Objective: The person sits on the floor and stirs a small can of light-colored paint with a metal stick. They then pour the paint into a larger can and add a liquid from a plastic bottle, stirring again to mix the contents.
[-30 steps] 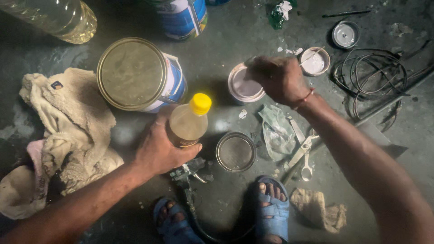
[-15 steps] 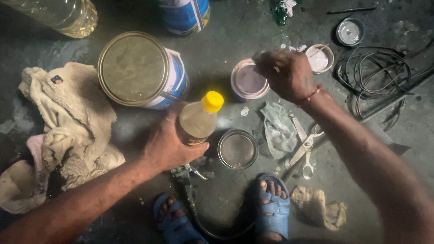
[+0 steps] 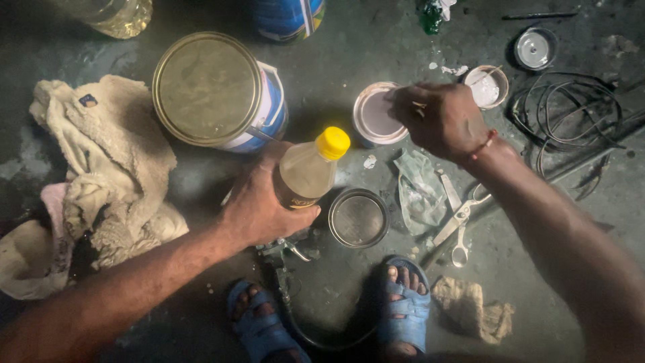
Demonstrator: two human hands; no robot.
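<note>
My left hand grips a plastic bottle of pale yellow liquid with a yellow cap, held upright just above the floor. My right hand is closed with its fingers over the rim of a small open tin of pale paint; what it holds between the fingers is hidden. A small round lid lies flat on the floor between the two hands, near the bottle's base.
A large closed paint can stands at upper left, beside a crumpled cream cloth. Scissors, a plastic scrap, a second small tin, a metal lid and coiled wire lie right. My sandalled feet are below.
The view has shifted slightly. My right hand has settled lower over the small paint tin's rim. My left hand still holds the bottle in about the same spot.
</note>
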